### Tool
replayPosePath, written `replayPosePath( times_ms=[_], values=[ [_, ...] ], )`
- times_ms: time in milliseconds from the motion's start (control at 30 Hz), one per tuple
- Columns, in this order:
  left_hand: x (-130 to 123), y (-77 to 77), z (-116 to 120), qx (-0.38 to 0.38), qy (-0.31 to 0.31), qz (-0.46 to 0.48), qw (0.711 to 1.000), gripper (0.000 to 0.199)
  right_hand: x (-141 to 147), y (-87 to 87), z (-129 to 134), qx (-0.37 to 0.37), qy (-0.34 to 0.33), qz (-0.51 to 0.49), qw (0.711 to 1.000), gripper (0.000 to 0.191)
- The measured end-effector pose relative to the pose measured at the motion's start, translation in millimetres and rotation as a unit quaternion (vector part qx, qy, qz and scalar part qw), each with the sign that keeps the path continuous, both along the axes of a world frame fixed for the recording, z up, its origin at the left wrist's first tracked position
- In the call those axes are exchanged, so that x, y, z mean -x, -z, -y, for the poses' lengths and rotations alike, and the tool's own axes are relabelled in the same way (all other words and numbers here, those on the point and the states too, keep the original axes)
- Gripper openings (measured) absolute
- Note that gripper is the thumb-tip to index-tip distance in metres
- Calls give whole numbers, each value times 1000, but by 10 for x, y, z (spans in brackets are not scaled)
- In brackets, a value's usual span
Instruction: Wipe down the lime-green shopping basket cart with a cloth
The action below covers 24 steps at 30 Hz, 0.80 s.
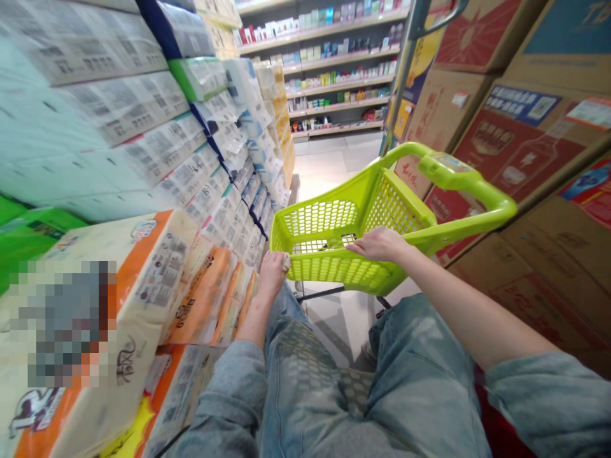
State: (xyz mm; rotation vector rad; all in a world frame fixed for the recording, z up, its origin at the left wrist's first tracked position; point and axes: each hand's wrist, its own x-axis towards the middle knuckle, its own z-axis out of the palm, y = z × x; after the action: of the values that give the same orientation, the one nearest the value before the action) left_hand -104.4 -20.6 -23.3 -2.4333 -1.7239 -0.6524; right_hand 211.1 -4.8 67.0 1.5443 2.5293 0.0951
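A lime-green shopping cart [329, 267] stands sideways in front of my legs, its handle toward the right. My left hand [273, 270] is closed on the basket's left end, at the near corner of the rim. Farther right, my right hand [379, 245] is closed over the near side rim, close to the handle end. Through the mesh the pale floor shows, and a small dark and green patch in the basket is too unclear to name.
Stacked tissue packs [172, 152] line the left side, with a large orange and cream pack [138, 280] close by. Cardboard boxes [525, 152] rise on the right, beside a metal post [405, 76]. Shelves of small products [341, 67] stand across the aisle's far end.
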Motion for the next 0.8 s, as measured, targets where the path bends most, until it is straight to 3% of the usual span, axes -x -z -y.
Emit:
replayPosePath(
  times_ms=[200,500,800],
  values=[
    [-76,20,-8,7,-3,-1,1000,22,-79,-41,-115,11,-1,24,1000,79],
    [-457,54,157,9,-1,35,999,19,-300,29,-368,38,40,38,998,80],
    [-747,83,378,24,25,101,994,18,402,256,-120,69,-31,-31,997,84]
  ],
)
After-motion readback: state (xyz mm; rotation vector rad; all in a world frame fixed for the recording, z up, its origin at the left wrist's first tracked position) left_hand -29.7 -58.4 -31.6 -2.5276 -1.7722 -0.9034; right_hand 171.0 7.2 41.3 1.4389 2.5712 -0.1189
